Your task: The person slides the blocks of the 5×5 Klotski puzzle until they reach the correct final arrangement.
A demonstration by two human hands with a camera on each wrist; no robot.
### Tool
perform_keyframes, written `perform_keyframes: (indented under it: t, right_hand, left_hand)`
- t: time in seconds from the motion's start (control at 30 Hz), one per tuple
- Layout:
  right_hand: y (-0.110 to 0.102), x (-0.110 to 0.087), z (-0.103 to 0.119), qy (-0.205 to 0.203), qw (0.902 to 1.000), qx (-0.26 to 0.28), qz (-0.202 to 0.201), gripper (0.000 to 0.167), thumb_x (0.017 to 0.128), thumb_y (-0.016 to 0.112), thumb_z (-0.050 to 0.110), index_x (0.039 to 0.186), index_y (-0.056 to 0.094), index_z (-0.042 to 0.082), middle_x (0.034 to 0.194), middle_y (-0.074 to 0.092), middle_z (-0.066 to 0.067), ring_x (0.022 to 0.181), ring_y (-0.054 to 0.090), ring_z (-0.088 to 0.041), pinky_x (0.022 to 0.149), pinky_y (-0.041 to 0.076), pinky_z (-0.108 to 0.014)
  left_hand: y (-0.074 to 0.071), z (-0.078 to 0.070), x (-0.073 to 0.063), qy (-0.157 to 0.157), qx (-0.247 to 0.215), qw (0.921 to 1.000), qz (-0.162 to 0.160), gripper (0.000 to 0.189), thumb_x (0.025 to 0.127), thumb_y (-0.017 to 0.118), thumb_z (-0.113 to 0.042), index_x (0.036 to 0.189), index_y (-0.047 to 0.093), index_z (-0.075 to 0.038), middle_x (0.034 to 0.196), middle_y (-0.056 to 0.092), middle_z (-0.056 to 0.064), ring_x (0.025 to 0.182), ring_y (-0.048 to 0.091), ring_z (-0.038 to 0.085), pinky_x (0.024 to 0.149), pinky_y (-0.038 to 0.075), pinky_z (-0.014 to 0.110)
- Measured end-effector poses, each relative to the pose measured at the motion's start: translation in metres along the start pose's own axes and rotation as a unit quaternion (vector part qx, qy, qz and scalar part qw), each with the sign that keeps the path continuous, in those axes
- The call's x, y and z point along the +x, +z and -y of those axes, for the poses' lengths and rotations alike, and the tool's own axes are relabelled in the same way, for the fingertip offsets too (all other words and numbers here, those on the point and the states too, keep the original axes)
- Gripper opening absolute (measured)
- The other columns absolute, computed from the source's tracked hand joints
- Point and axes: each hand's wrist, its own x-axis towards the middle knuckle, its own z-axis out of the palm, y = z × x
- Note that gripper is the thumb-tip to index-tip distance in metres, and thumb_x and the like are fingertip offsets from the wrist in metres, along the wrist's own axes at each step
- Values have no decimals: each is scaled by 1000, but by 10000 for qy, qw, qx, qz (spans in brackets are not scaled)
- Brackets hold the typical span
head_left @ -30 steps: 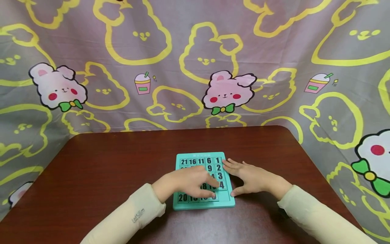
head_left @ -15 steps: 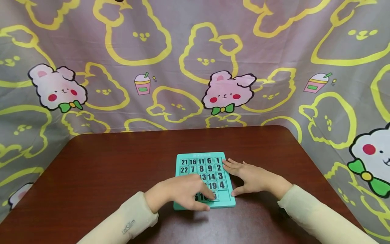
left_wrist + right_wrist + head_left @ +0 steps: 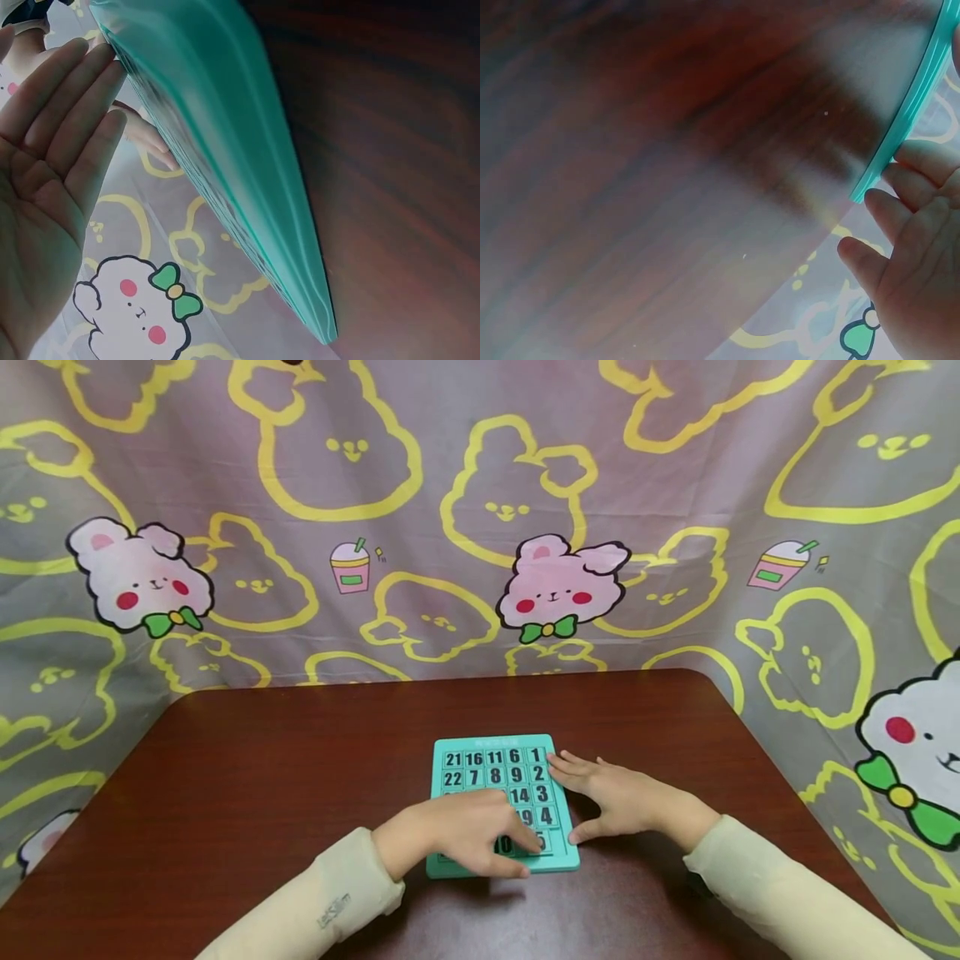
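Turquoise number sliding puzzle (image 3: 562, 860) lies on wood-grain table (image 3: 300, 760), before me. My left hand (image 3: 465, 831): index on 5 tile (image 3: 545, 837), thumb spread apart near lower rim, no pinch seen. My right hand (image 3: 618, 797): fingers spread, tips by right rim, good place for steadying. I judge: light, stiff, smooth plastic; tile should slide under gentle fingertip. Top row reads 21, 16, 11, 6, 1. Left sleeve (image 3: 330, 906) print perhaps "LetSlim"; pale heading (image 3: 497, 742) unreadable.

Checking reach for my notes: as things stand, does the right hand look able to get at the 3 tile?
Probably yes. The right hand is at the board's right edge, close to the 3 tile, which shows uncovered; the left hand covers other tiles, leaving that side free.
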Motion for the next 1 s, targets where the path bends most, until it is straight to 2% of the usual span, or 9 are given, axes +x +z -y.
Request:
perform_keyframes:
  t: [0.4,0.63,0.8,1.0]
  right_hand:
    - [1,1,1,-10,10000,58,-4,98,82,69,62,155,33,9,167,20,-7,154,16,-33,115,21,-68]
    - [1,1,1,-43,9999,96,-20,97,82,69,61,155,33,8,166,21,-8,153,16,-35,114,22,-69]
    - [0,-1,0,25,10000,62,-30,97,82,70,60,155,33,8,167,19,-8,154,16,-34,115,22,-68]
    - [1,-1,-1,-5,10000,28,-79,98,81,70,61,155,33,8,166,21,-8,153,17,-34,115,22,-68]
  left_hand:
    - [0,-4,10,-61,171,9998,106,38,96,60,-38,125,71,-16,123,70,-8,112,62,-5,95,46,9]
    - [0,-5,10,-60,208,9997,135,38,97,60,-38,126,71,-16,123,70,-8,111,62,-6,95,46,9]
    - [-4,-7,1,0,84,9999,66,39,98,58,-37,126,70,-13,124,70,-5,114,63,-2,97,46,11]
    - [-7,-10,-23,-149,92,9998,-118,39,98,58,-36,125,71,-11,124,70,-3,117,62,0,99,47,14]
